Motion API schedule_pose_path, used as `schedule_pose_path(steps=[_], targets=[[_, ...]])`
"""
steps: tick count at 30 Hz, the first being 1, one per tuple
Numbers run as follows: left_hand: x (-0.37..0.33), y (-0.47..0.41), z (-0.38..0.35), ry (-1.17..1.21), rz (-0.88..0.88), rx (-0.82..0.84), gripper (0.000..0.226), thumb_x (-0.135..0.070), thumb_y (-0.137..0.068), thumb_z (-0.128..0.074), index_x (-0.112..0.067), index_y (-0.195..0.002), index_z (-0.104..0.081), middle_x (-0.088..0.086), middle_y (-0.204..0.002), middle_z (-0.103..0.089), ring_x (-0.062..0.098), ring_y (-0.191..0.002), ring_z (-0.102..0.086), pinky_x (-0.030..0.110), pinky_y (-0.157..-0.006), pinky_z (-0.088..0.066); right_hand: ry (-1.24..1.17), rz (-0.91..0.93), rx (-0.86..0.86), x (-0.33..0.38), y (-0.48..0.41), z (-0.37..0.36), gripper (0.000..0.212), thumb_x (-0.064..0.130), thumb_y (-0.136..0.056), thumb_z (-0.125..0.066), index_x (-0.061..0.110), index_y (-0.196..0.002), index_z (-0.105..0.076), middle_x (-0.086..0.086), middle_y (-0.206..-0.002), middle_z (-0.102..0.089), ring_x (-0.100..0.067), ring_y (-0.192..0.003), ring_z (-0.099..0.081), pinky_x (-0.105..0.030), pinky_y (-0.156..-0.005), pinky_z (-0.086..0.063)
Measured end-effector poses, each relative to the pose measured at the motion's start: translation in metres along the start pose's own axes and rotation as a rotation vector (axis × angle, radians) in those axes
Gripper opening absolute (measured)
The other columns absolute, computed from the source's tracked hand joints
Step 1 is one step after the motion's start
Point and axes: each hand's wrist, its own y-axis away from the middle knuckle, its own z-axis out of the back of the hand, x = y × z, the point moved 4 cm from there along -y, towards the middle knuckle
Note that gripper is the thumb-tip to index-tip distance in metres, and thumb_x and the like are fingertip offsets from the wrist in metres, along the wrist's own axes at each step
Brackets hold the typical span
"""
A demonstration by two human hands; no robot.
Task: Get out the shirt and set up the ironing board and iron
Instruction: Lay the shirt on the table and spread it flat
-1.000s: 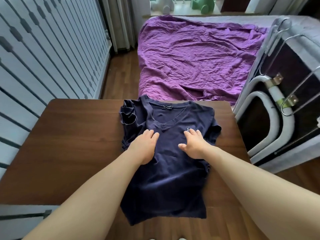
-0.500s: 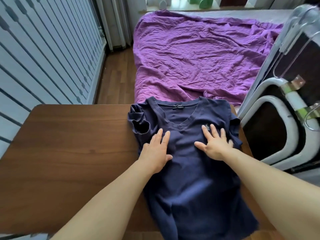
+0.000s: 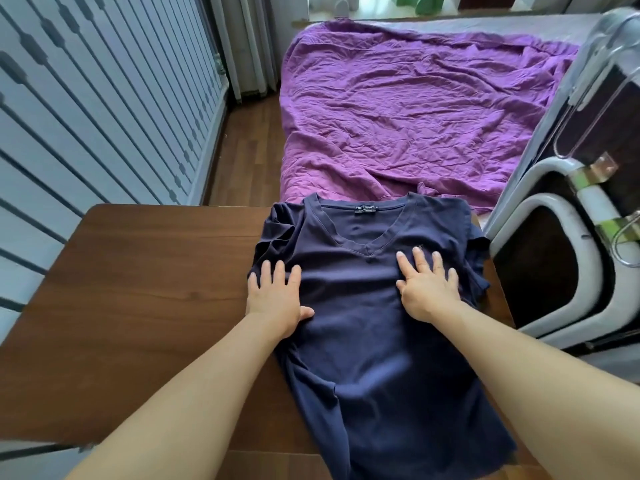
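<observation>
Both flat, spread: left hand at shirt's edge, right hand near table edge.

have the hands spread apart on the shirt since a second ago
Yes. The left hand has slid out to the shirt's left edge, the right hand toward its right sleeve; earlier both flanked the V-neck.

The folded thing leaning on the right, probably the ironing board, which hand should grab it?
Right. The right hand lies on the shirt nearest the folded frame; the left hand is across the shirt.
</observation>
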Motion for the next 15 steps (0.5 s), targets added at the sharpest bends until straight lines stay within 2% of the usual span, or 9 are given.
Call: schedule_pose_path(steps=[3,6,10,15], targets=[[-0.015,0.009,0.007,-0.059,-0.088,-0.088,0.079,-0.052,-0.093,-0.042,-0.019,-0.149,0.002,0.009,-0.159,0.004,0.03,-0.145,0.009,0.045,-0.117,0.0,-0.005,0.122,-0.055,0.022,0.013,0.004,0.058,0.034,-0.101,-0.03,0.032,-0.152,-0.001,0.002,-0.161,0.011,-0.029,-0.147,0.013,-0.048,-0.118,-0.001],[-0.025,0.019,0.006,-0.033,-0.125,-0.067,0.076,-0.047,-0.094,-0.041,-0.018,-0.149,0.003,0.009,-0.159,0.002,0.027,-0.146,0.005,0.044,-0.118,-0.002,-0.046,0.208,-0.034,0.04,0.026,0.004,0.06,0.036,-0.1,-0.034,0.03,-0.152,-0.005,0.001,-0.161,0.007,-0.028,-0.147,0.011,-0.048,-0.118,-0.002],[-0.011,0.031,0.001,0.027,-0.079,0.004,0.075,-0.043,-0.095,-0.042,-0.017,-0.149,0.002,0.007,-0.158,-0.006,0.024,-0.145,-0.008,0.045,-0.117,-0.012,-0.022,0.267,0.073,0.045,0.043,-0.008,0.06,0.038,-0.099,-0.035,0.029,-0.151,-0.008,0.0,-0.161,0.005,-0.029,-0.148,0.009,-0.048,-0.117,-0.007],[0.0,0.037,0.016,0.015,-0.057,-0.171,0.063,-0.034,-0.095,-0.046,-0.011,-0.146,-0.015,0.01,-0.15,-0.023,0.028,-0.136,-0.027,0.039,-0.107,-0.032,-0.01,0.29,0.065,0.048,0.049,-0.005,0.061,0.037,-0.099,-0.037,0.026,-0.151,-0.01,-0.002,-0.161,0.003,-0.029,-0.148,0.007,-0.047,-0.117,-0.01]])
